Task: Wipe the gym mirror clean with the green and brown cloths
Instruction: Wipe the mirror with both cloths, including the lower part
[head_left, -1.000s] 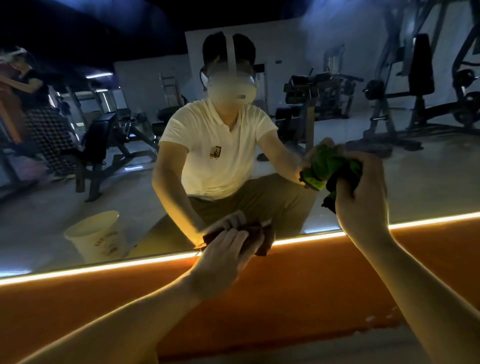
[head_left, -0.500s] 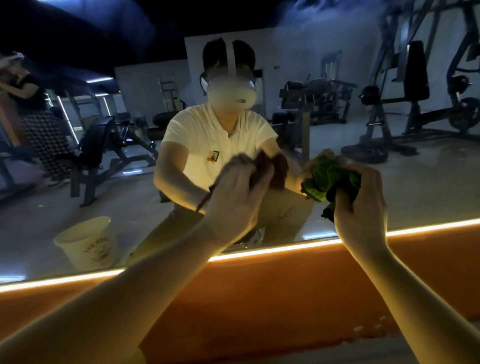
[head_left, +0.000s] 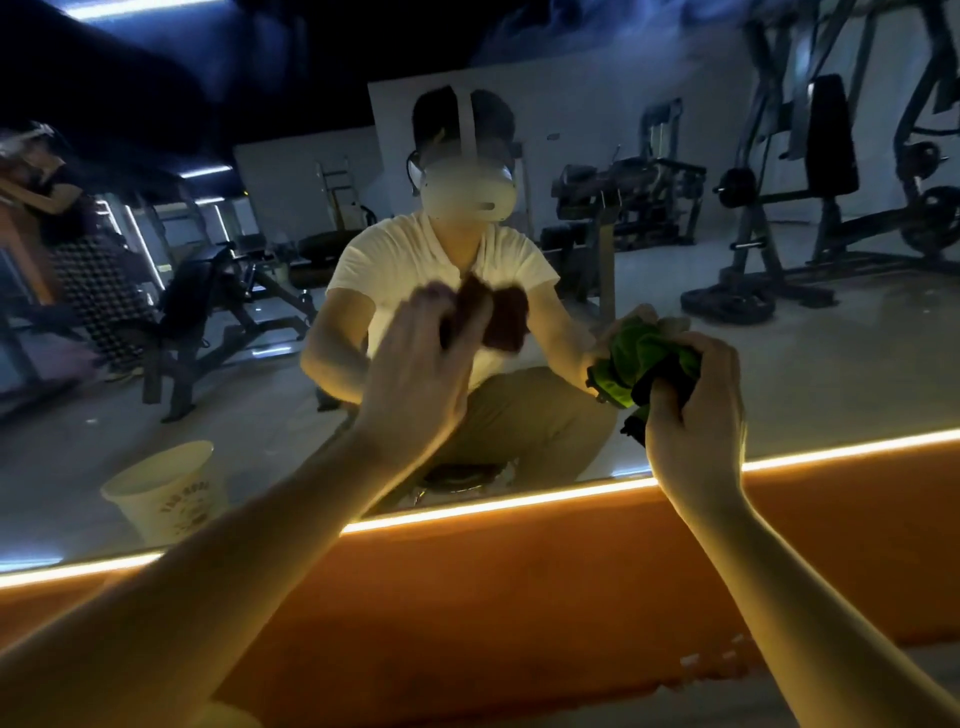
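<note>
The gym mirror (head_left: 779, 338) fills the wall ahead and reflects a crouching person in a white shirt. My left hand (head_left: 421, 374) presses the brown cloth (head_left: 498, 317) flat against the glass at mid height; the cloth is blurred by motion. To the right, my right hand (head_left: 696, 415) grips the bunched green cloth (head_left: 639, 364) against the mirror, a little above its lower edge.
A glowing light strip (head_left: 519, 501) runs along the mirror's bottom edge above an orange wall band (head_left: 571, 597). A white bucket (head_left: 166, 493), benches and weight machines (head_left: 810, 208) appear only as reflections. A second person's reflection (head_left: 57, 218) stands at far left.
My left hand has swept the brown cloth up the glass from the mirror's bottom edge to mid height. The right hand has stayed in place with the green cloth.
</note>
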